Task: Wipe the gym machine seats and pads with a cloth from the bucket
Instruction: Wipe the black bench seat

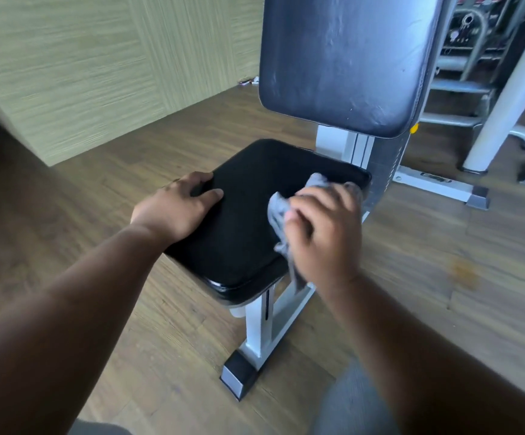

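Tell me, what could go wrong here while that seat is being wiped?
The grey cloth trails off the seat edge near the white frame, so it might snag. The left hand covers a corner, which may get skipped. The back pad looks streaky and could be forgotten.

Both bare forearms are reaching forward and downward from the lower corners of the view. The left hand is lying palm down, fingers spread and slightly curled, thumb pointing toward the right; the wrist is nearly straight. The right hand is sitting further right and at about the same reach, its back facing the camera, fingers bunched into a loose fist that is gripping a grey cloth. The hands are well apart.
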`<state>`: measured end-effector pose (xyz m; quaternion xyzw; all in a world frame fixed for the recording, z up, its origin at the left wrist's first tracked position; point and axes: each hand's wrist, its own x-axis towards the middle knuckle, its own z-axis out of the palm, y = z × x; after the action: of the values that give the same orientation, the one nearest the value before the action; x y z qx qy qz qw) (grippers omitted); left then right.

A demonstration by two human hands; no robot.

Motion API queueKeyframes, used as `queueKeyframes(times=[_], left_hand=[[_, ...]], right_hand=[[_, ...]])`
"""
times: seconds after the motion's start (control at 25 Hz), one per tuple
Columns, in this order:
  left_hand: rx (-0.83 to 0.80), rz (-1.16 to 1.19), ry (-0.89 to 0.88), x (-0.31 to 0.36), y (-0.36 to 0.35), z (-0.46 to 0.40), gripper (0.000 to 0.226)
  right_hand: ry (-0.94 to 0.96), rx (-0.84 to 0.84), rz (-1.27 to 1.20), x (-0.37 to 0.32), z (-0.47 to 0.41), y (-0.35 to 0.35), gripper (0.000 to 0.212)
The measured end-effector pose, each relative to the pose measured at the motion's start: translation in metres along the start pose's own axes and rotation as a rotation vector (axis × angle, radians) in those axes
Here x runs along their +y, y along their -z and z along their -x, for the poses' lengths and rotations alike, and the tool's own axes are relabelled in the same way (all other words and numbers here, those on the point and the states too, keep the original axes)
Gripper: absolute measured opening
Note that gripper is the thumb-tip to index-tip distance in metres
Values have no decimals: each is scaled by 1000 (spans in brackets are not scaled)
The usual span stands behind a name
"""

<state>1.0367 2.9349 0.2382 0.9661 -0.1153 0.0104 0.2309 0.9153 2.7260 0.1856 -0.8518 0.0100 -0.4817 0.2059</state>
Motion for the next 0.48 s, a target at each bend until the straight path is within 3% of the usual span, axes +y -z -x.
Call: queueKeyframes(times=[0.12,0.2,0.32,0.48], left_hand=[[7,17,-22,-3,0,-2,53],[-7,26,-16,-6,0,-2,59],[9,19,-13,-7,-1,-5,55],[29,18,-4,-5,-1,-1,49]], right_hand=[[77,-55,-94,-84,34,-4,19],[199,-75,-122,-89,41,-2,23],[288,-142,-67,-17,12,1,28],[38,-250,25,87,-45,2,31]])
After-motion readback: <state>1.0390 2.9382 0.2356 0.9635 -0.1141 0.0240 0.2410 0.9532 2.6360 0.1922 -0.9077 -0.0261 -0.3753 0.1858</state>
